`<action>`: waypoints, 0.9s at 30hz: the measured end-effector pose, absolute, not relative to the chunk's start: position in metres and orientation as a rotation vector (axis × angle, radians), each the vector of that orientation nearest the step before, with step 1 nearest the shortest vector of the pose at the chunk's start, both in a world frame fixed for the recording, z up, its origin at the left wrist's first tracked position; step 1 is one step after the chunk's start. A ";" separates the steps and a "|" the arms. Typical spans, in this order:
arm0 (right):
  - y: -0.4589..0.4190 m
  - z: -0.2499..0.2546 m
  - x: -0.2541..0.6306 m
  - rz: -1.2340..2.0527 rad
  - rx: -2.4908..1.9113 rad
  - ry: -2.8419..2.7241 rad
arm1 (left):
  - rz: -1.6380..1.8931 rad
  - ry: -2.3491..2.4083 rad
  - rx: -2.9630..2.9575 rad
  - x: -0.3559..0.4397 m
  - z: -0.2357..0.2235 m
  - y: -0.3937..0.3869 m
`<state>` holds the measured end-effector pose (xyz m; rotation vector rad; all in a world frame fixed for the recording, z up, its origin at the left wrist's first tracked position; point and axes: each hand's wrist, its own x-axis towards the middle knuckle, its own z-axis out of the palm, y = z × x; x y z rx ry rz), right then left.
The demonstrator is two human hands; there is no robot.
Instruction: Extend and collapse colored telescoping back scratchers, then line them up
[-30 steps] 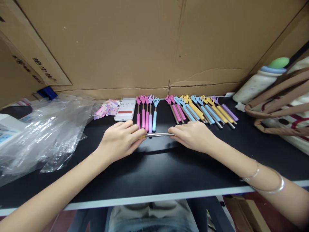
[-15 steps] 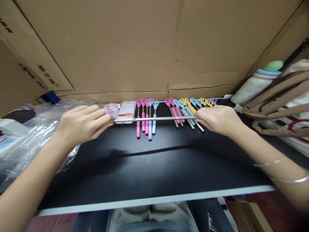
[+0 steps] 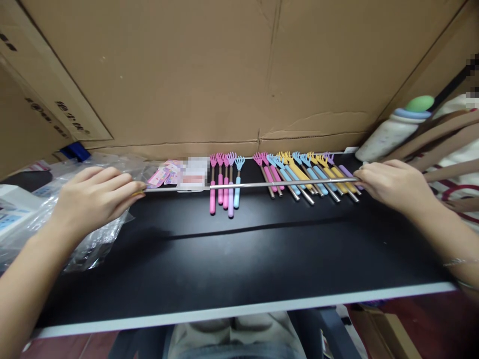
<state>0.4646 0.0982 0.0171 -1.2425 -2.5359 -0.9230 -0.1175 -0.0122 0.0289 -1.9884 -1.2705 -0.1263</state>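
Note:
A telescopic back scratcher (image 3: 254,185) stretches level above the table, its thin metal shaft pulled out long. My left hand (image 3: 98,195) is closed around its left end, where a bit of yellow shows between the fingers. The other end sits in the closed fingers of my right hand (image 3: 392,187), which hide it. Behind the shaft lie several pink, lilac and blue back scratchers (image 3: 225,192) side by side. Further right is a larger row of pink, blue, yellow and purple back scratchers (image 3: 304,174), lying at a slant.
Clear plastic bags (image 3: 101,239) lie beneath and beside my left forearm. Small printed cards (image 3: 164,173) and a phone-like white item (image 3: 192,174), partly blurred, are at the back. A bottle (image 3: 389,133) and a cloth bag (image 3: 458,164) stand right. Cardboard (image 3: 187,75) walls the back.
My hands have moved apart, the left one leftward and the right one rightward. The shaft between them has become longer, and more of the right row of scratchers shows.

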 end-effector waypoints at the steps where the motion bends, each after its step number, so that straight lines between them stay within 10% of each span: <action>1: 0.098 0.017 0.465 -0.919 -1.225 -2.545 | -0.133 -1.267 -1.998 -0.116 0.029 -0.012; 27: 0.081 0.000 0.466 -0.710 -1.343 -2.544 | -0.065 -1.204 -2.057 -0.132 0.013 -0.010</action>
